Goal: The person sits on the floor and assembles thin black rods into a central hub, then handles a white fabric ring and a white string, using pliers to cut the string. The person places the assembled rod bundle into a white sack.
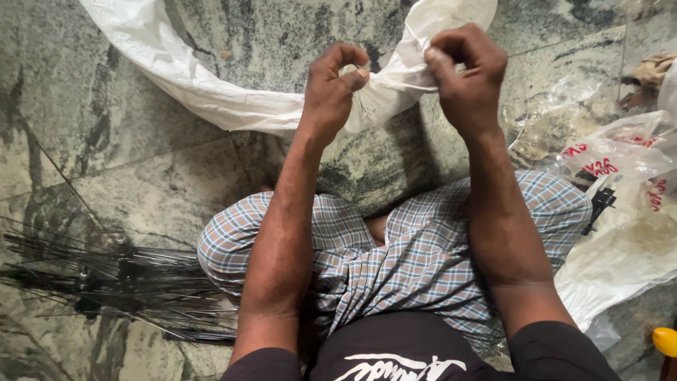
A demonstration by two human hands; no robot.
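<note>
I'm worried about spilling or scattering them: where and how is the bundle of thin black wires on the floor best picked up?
Judging by its shape, grip the black wire bundle at its dense middle, where the strands cross and bunch, coming from above with fingers wrapped across them. The ends fan out loosely and would likely splay. Both hands, left hand and right hand, now pinch the white woven sack.

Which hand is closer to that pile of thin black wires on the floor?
The left hand. The black wires lie on the floor at the person's left side, below and outward of it. The right hand is farther off across the body. Both hands grip the white sack.
</note>
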